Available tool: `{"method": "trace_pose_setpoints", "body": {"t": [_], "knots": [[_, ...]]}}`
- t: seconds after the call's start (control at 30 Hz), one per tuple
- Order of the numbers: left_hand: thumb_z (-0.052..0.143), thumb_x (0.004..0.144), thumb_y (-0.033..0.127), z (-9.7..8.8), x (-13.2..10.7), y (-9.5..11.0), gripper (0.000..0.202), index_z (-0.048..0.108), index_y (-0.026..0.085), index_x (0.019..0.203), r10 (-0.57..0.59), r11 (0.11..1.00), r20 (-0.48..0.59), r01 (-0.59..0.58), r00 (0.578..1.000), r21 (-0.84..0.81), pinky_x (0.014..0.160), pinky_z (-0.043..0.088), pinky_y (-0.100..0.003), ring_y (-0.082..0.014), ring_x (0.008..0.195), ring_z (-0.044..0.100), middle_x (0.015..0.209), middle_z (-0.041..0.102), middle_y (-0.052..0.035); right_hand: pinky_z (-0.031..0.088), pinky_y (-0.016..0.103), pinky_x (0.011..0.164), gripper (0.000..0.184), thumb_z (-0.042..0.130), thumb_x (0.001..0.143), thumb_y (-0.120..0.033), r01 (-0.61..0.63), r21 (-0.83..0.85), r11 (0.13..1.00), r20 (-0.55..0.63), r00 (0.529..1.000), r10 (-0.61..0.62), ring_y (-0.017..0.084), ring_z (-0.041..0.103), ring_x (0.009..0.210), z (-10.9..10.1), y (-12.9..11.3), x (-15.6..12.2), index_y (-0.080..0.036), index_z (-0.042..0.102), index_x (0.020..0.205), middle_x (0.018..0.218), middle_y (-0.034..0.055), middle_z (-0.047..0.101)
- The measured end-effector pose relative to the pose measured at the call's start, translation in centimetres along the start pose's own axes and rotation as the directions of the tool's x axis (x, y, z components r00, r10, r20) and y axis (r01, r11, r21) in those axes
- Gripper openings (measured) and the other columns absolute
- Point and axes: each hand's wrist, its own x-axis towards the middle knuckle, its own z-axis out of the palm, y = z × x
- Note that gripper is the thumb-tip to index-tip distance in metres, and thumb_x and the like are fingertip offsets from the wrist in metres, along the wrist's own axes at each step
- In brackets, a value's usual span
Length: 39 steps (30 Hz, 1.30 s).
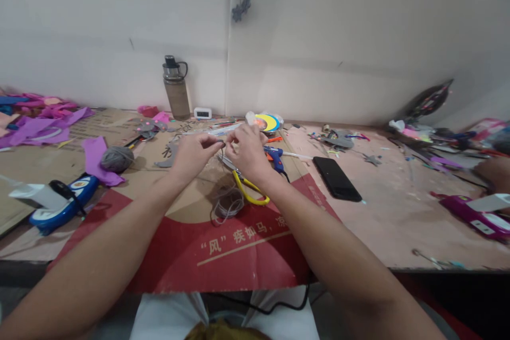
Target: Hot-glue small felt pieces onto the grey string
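My left hand (pixel 197 150) pinches one dark strand (pixel 222 155) above the cardboard (pixel 187 194), its length dangling down toward one yarn coil (pixel 228 204); my right hand (pixel 247 151) curls beside it. Gripping? Can't tell.

Left forearm (pixel 133 231) and right forearm (pixel 319 231) reach forward, converging. Left hand (pixel 195 153) pinched, thumb to fingers; right hand (pixel 247 153) just beside it, fingers curled (fingertips partly hidden). Elbows wide, wrists closer together.

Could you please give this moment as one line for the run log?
left hand: pinching small dark item; right hand: close beside it, hold unclear; cardboard: coiled yarn, yellow-handled scissors; table: black phone
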Motion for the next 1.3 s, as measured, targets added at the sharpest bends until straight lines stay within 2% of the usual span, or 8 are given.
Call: {"method": "trace_pose_setpoints", "body": {"t": [0.1, 0.2, 0.37, 0.43, 0.67, 0.9, 1.1, 1.3], "knots": [[0.072, 0.069, 0.034, 0.0, 0.5, -1.1, 0.016, 0.07, 0.019, 0.067, -0.143, 0.968, 0.0, 0.139, 0.99, -0.209, 0.05, 0.029, -0.025, -0.0098, 0.05, 0.04, 0.053, 0.054, 0.0016, 0.035, 0.034, 0.08, 0.014, 0.044, 0.085, -0.022, -0.168, 0.21, 0.963, -0.06, 0.981, 0.184, 0.018, 0.05, 0.084, -0.3, 0.5, 0.4, -0.019, 0.054, 0.075, 0.083, 0.004, 0.059], [0.076, 0.064, 0.033, 0.1, 0.9, -1.8, 0.018, 0.069, 0.018, 0.071, -0.233, 0.843, 0.04, 0.223, 0.972, -0.49, 0.047, 0.028, -0.023, -0.0071, 0.049, 0.037, 0.059, 0.053, 0.0021, 0.039, 0.03, 0.079, 0.027, 0.032, 0.092, -0.03, -0.273, 0.436, 0.857, 0.049, 0.959, 0.281, 0.015, 0.052, 0.08, -0.1, 0.8, 0.5, -0.02, 0.049, 0.073, 0.078, 0.0019, 0.056], [0.077, 0.064, 0.029, 0.4, 0.7, -1.5, 0.017, 0.068, 0.016, 0.07, -0.192, 0.774, 0.129, 0.231, 0.973, -0.589, 0.046, 0.028, -0.021, -0.0048, 0.049, 0.037, 0.061, 0.054, 0.0023, 0.047, 0.027, 0.064, 0.029, 0.055, 0.081, -0.045, -0.482, 0.753, 0.447, 0.379, 0.874, 0.304, 0.011, 0.059, 0.068, 1.2, -0.4, -0.2, -0.022, 0.046, 0.096, 0.086, -0.0011, 0.058], [0.077, 0.065, 0.028, 0.4, 0.6, -1.2, 0.016, 0.068, 0.015, 0.07, -0.184, 0.765, 0.164, 0.246, 0.969, -0.595, 0.046, 0.028, -0.021, -0.0046, 0.049, 0.039, 0.062, 0.054, 0.0021, 0.045, 0.024, 0.056, 0.025, 0.057, 0.079, -0.042, -0.535, 0.757, 0.376, 0.435, 0.841, 0.321, 0.009, 0.055, 0.055, 1.4, -0.7, -0.3, -0.022, 0.048, 0.091, 0.078, -0.0034, 0.057], [0.075, 0.068, 0.029, 0.4, 0.7, -1.3, 0.018, 0.067, 0.013, 0.07, -0.236, 0.675, 0.263, 0.352, 0.936, -0.648, 0.048, 0.034, -0.019, -0.0053, 0.051, 0.046, 0.065, 0.061, -0.0017, 0.03, 0.02, 0.045, 0.02, 0.055, 0.079, -0.038, -0.518, 0.714, 0.47, 0.359, 0.848, 0.39, 0.006, 0.036, 0.048, 1.1, 0.0, 0.0, -0.02, 0.051, 0.073, 0.06, -0.007, 0.043], [0.074, 0.068, 0.029, 0.3, 0.7, -1.2, 0.019, 0.067, 0.011, 0.071, -0.226, 0.699, 0.248, 0.334, 0.942, -0.632, 0.046, 0.034, -0.018, -0.0053, 0.05, 0.047, 0.065, 0.061, -0.0017, 0.033, 0.022, 0.057, 0.022, 0.056, 0.078, -0.038, -0.414, 0.648, 0.639, 0.265, 0.91, 0.32, 0.009, 0.041, 0.06, 1.2, 0.2, 0.1, -0.017, 0.061, 0.079, 0.068, -0.0036, 0.053], [0.073, 0.069, 0.029, 0.2, 0.6, -0.9, 0.02, 0.068, 0.011, 0.074, -0.235, 0.689, 0.273, 0.357, 0.933, -0.63, 0.047, 0.036, -0.018, -0.0058, 0.05, 0.05, 0.068, 0.064, -0.004, 0.031, 0.023, 0.056, 0.022, 0.058, 0.077, -0.036, -0.412, 0.608, 0.679, 0.224, 0.909, 0.35, 0.009, 0.04, 0.057, 0.9, 0.1, 0.1, -0.015, 0.061, 0.071, 0.06, -0.0043, 0.05], [0.073, 0.065, 0.023, 0.4, 0.5, -0.8, 0.015, 0.065, 0.011, 0.067, -0.239, 0.761, 0.221, 0.323, 0.946, -0.563, 0.046, 0.034, -0.018, -0.005, 0.047, 0.046, 0.055, 0.056, 0.0002, 0.032, 0.024, 0.057, 0.02, 0.057, 0.078, -0.035, -0.405, 0.582, 0.705, 0.23, 0.914, 0.335, 0.009, 0.042, 0.058, 1.1, -0.1, 0.1, -0.016, 0.061, 0.074, 0.063, -0.0039, 0.053]]}}
